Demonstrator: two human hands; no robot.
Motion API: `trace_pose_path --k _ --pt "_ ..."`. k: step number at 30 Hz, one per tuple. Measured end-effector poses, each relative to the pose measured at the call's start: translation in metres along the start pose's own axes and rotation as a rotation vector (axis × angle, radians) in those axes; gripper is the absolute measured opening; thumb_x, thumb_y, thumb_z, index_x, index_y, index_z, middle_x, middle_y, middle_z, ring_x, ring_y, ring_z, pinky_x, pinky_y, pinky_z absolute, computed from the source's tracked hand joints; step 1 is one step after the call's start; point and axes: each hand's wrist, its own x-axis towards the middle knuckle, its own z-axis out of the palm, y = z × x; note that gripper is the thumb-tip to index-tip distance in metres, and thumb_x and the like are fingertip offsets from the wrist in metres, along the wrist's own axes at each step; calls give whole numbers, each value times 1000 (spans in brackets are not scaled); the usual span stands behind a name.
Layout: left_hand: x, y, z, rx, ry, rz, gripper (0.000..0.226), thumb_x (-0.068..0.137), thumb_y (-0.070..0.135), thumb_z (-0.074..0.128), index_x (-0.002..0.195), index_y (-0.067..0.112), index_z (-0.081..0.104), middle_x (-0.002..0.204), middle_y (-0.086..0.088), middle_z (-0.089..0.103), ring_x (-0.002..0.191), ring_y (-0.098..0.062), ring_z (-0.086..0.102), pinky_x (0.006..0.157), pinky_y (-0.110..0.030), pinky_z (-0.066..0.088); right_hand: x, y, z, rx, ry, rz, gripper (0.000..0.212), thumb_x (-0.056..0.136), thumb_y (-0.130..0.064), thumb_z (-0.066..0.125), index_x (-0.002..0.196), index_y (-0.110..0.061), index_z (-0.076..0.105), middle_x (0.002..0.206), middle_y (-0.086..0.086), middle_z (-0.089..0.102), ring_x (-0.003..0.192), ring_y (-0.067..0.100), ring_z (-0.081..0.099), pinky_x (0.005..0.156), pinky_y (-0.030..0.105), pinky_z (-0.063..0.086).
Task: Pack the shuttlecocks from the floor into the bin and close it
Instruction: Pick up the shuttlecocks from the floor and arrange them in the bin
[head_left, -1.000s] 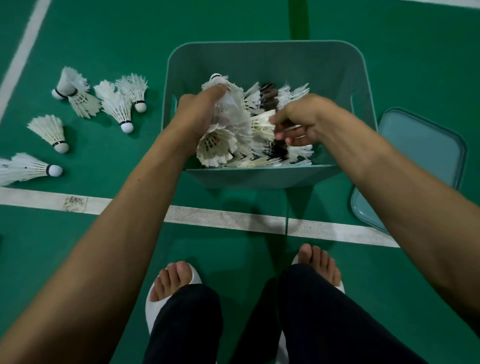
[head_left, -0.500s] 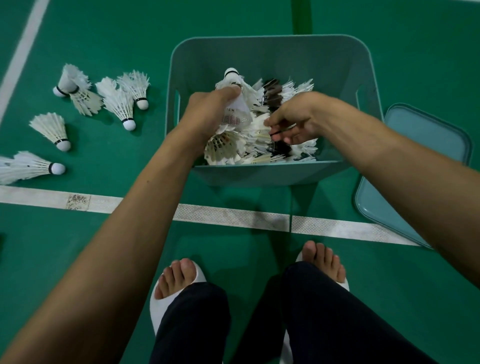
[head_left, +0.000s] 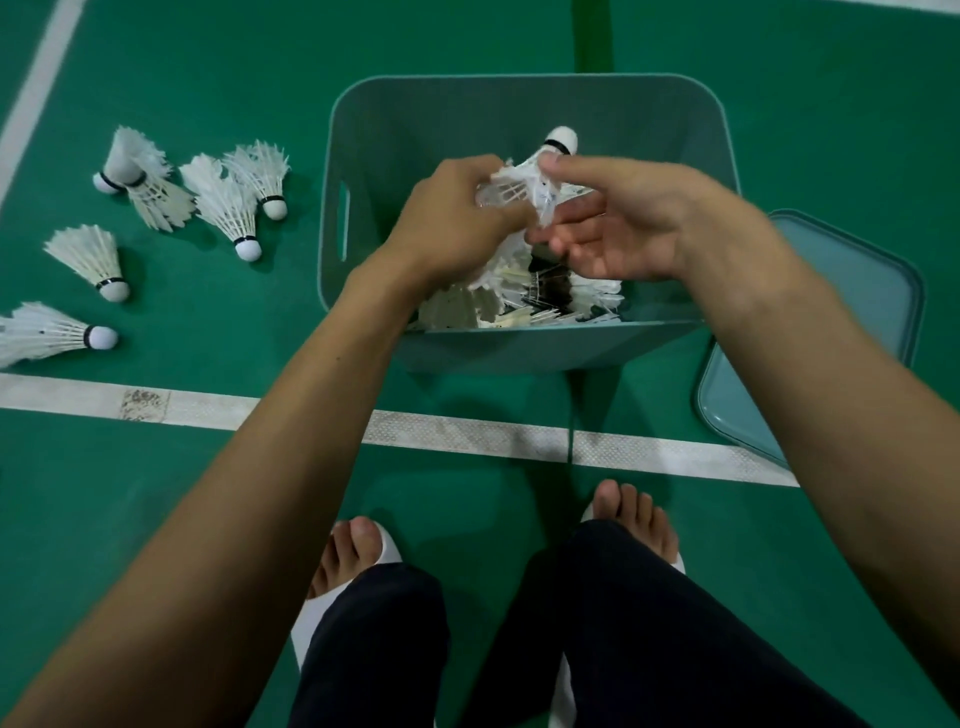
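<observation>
Above teal bin (head_left: 332, 218): left hand (head_left: 447, 218) grips white shuttlecock (head_left: 524, 182) skirt, right hand (head_left: 639, 218) pinches it too; loose shuttlecocks (head_left: 228, 208) on floor at left.

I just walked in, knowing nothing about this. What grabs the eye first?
Over a teal bin at centre, the left hand and right hand both hold one shuttlecock above a white heap of them. Loose shuttlecocks lie on the green floor to the left, and the lid sits at the bin's right.
</observation>
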Motion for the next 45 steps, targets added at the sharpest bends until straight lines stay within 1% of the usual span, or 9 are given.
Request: trace_pose_path --k 7,11,17,22,28,32,38,43,45 --pt "-3 1 0 179 -4 84 25 88 31 76 112 26 72 96 8 73 93 -16 69 91 -39 55 3 8 -5 534 32 60 59 70 -13 91 123 -5 68 119 9 71 100 20 69 60 29 60" --pt "-2 3 1 199 -15 97 27 90 32 74 114 23 68 97 5 72 89 -20 69 85 -41 57 2 9 -12 595 29 -23 52 72 -2 87 121 -7 71 106 10 77 85 24 76 67 30 62" --pt "0 -9 -10 294 56 -39 38 87 42 75 92 6 64 77 1 59 71 -20 55 63 -33 41 -2 13 -31 9 461 -368 28 77 3 82 103 -6 74 101 8 77 82 17 78 69 24 62" --pt "-7 -8 -18 21 218 -123 52 77 47 79 99 0 67 85 -10 68 72 -23 62 67 -39 52 1 22 -18 -627 615 -321 21 73 -3 88 79 -16 72 82 3 72 63 11 66 55 25 54" --pt "-9 -4 -21 -211 303 -277 30 78 43 82 80 14 74 93 -7 78 81 -21 74 80 -35 57 21 14 6 -642 427 -183 27 78 8 79 103 -1 72 95 12 72 77 22 73 79 42 65" --pt "-8 -4 -26 -324 302 -348 52 78 42 82 106 -2 73 104 -16 76 90 -28 75 88 -41 60 36 9 17 -561 370 -176 38 81 17 63 116 3 69 95 15 68 76 25 72 84 52 61" --pt "1 -11 -26 -407 218 -401 33 102 33 56 124 9 59 112 -4 68 81 -10 68 55 -21 49 54 12 27 -587 474 -165 32 83 11 66 111 -4 70 101 14 71 84 26 72 62 35 62" --pt "4 -9 -20 -413 193 -416 27 108 28 45 107 10 65 84 1 64 57 -6 60 55 -20 47 37 11 19 -755 636 -329 28 83 5 69 94 -20 76 110 5 69 92 24 72 85 40 62" --pt "4 -10 -16 -421 169 -431 29 109 28 42 111 8 64 83 0 65 61 -8 60 55 -22 48 26 8 13 -639 638 -336 22 84 3 70 89 -18 73 97 5 73 79 25 75 75 38 64"
